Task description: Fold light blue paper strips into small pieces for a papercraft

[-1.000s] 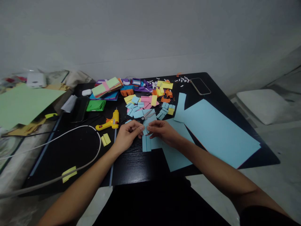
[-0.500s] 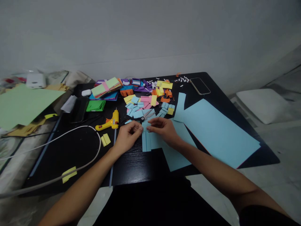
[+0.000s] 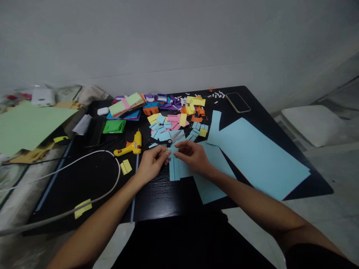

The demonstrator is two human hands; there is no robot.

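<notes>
A small light-blue piece of paper (image 3: 172, 150) is held between my two hands, over the dark table. My left hand (image 3: 154, 160) pinches its left side between thumb and fingers. From the other side, my right hand (image 3: 193, 155) closes thumb and fingertips on its right part. Just below lies a folded light-blue paper strip (image 3: 174, 170) with creases along its length. Scissors (image 3: 174, 138) rest beyond my fingertips, partly over blue paper. Larger light-blue sheets (image 3: 211, 183) lie under and beside my right forearm.
A yellow hot glue gun (image 3: 130, 145) stands left of my left hand, near a looping white cable (image 3: 117, 175). Small folded blue pieces (image 3: 159, 130) are heaped beyond. A phone (image 3: 238, 102) lies at the back right, large blue sheets (image 3: 260, 157) at the right.
My right hand has shifted slightly left, closer to my left hand, and its fingers now meet the small blue paper. The other things lie as before.
</notes>
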